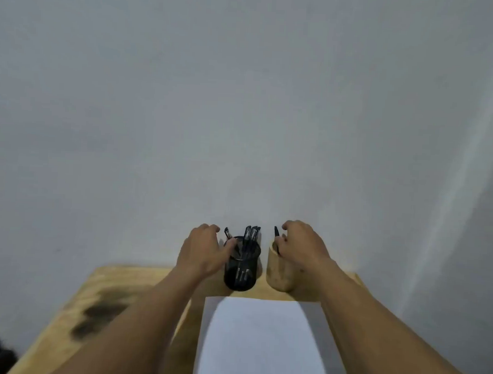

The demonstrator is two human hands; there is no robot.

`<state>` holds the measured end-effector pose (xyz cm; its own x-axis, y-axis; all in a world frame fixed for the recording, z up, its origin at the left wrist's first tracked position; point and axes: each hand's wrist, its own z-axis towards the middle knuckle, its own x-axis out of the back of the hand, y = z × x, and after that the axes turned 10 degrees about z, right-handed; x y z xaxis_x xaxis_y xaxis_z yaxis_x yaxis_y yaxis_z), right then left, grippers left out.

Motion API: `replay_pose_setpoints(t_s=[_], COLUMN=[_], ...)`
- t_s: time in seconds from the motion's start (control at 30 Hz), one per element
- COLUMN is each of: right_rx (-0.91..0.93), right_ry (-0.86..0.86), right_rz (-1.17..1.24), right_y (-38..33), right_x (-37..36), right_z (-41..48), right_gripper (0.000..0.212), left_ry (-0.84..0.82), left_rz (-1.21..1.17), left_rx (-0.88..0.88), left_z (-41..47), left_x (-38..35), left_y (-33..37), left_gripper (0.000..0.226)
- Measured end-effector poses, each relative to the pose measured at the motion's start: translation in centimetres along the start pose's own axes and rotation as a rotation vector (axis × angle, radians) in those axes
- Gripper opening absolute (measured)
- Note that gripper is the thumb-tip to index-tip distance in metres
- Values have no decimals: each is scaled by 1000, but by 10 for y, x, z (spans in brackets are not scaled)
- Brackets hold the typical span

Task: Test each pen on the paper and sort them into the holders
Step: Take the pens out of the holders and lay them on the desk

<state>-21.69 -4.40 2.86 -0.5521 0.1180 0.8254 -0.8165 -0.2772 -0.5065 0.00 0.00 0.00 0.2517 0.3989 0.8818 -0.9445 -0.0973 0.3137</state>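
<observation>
Holding the black holder with the left hand, pinching a pen in the wooden holder with the right hand — at the tabletop's far edge. Might tip a holder with a hard tug, spilling pens.

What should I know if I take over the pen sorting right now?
Left hand: beside the black mesh holder, thumb at its rim; grip unclear.
Right hand: over the wooden holder, fingers seemingly pinching a dark pen standing in it.
Several pens stand in the mesh holder; the paper lies nearer, no marks visible.
Left to do: probably test and sort the mesh holder's pens.
</observation>
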Motion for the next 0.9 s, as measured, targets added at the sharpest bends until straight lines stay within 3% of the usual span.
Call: replay_pose_setpoints(t_s=[0.13,0.53,0.8,0.9], right_rx=[-31,-10,-22,-38], right_ry=[17,71,91,98], right_rz=[-22,-3,107,179], right_y=[5,17,20,21], right_x=[-8,-27,-27,-26], right_z=[9,16,16,16], right_gripper=[18,21,18,16], left_ry=[60,96,81,66], left_rz=[27,31,-209,-144], left_rx=[23,83,78,40], left_z=[5,11,16,17], left_x=[-12,-31,-40,-39], left_y=[8,36,46,49], left_gripper=[52,51,39,39])
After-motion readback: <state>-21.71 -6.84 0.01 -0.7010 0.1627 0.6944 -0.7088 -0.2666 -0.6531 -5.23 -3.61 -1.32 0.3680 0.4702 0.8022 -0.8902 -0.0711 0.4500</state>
